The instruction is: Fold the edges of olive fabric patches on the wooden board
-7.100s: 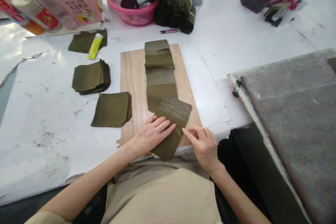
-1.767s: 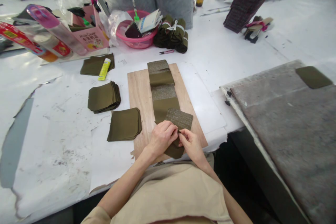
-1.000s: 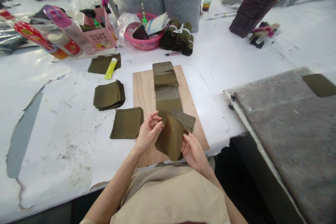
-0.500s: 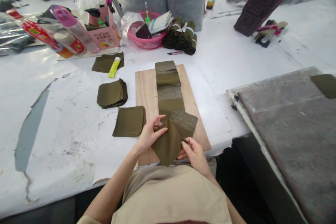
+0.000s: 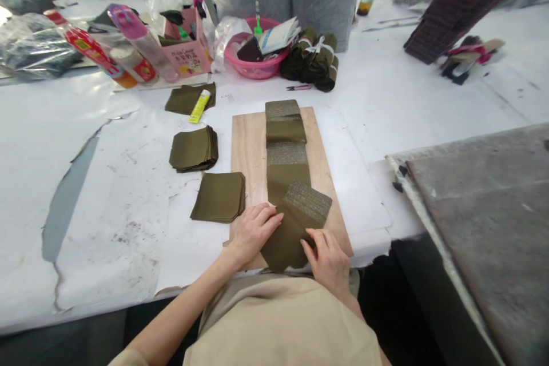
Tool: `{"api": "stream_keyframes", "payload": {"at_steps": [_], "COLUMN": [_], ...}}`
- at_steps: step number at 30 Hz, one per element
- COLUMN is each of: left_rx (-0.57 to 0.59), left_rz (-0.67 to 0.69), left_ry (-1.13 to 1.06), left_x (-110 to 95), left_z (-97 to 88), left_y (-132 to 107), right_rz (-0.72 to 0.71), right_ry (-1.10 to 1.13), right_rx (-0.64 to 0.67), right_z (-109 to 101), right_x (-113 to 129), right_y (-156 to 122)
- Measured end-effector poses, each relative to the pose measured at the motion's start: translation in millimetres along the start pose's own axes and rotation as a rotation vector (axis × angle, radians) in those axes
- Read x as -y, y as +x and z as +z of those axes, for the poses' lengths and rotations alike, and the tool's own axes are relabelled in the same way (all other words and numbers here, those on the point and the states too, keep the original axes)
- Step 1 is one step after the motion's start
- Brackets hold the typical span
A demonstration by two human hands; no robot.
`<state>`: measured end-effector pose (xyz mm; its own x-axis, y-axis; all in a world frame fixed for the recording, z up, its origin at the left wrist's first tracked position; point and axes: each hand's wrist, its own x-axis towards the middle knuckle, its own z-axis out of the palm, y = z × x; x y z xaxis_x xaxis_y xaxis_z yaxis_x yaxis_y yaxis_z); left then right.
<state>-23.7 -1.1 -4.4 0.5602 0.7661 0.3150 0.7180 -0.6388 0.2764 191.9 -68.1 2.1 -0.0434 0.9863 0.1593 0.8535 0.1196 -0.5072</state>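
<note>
A dark olive fabric piece (image 5: 285,243) lies at an angle near the front edge of a wooden board (image 5: 249,148). My left hand (image 5: 254,230) is closed at its left edge, fingers together and thumb on the cloth. At its right edge, my right hand (image 5: 329,256) has thumb and fingers closed on the cloth. Beyond it, partly beneath, is a fabric piece with a grey speckled band (image 5: 309,203). Further up the board, overlapping olive pieces (image 5: 286,130) form a column with more speckled bands. A neat stack of olive pieces (image 5: 218,197) sits beside my left hand.
Another fabric stack (image 5: 194,148) and a yellow tube (image 5: 199,106) on cloth lie at the left. Behind stand a pink basket (image 5: 257,70), rolled olive bundles (image 5: 315,63), small snips (image 5: 299,87) and bottles (image 5: 88,48). A grey padded board (image 5: 480,200) occupies the right.
The fabric piece, raised and creased before, now lies flatter on the board. My left hand has turned palm down over its edge. The whole view has shifted, moving things rightward.
</note>
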Motion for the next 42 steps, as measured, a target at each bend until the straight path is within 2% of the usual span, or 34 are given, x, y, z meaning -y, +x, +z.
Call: {"api": "stream_keyframes", "payload": {"at_steps": [3,11,18,23,28,33,42], "left_rx": [0.004,0.030,0.135,0.145,0.190,0.219,0.167], "left_rz": [0.111,0.097,0.208,0.228,0.230,0.350,0.309], "left_ry": [0.012,0.014,-0.012,0.046,0.101,0.096,0.117], "left_x": [-2.7,-5.7,-11.1,-16.9,-25.7,-26.4,-29.8], "left_z": [1.8,3.8,5.3,2.0,1.1,5.5,7.0], "left_y": [-3.7,-4.6,0.6,7.4,14.3,17.5,14.1], "right_rz": [-0.034,-0.062,-0.017,-0.015,-0.068,-0.103,-0.098], "right_ry": [-0.007,0.004,-0.038,-0.031,-0.017,-0.031,-0.159], "right_rx": [-0.004,-0.005,0.021,0.027,-0.036,-0.076,-0.077], "right_z": [3.0,4.8,1.2,-1.2,0.3,0.7,-0.3], "right_x": [-3.6,-11.4,-9.6,-10.0,-12.2,-12.3,-7.6], "right_y": [1.2,-1.8,-4.8,-4.4,-4.5,-4.4,-5.0]}}
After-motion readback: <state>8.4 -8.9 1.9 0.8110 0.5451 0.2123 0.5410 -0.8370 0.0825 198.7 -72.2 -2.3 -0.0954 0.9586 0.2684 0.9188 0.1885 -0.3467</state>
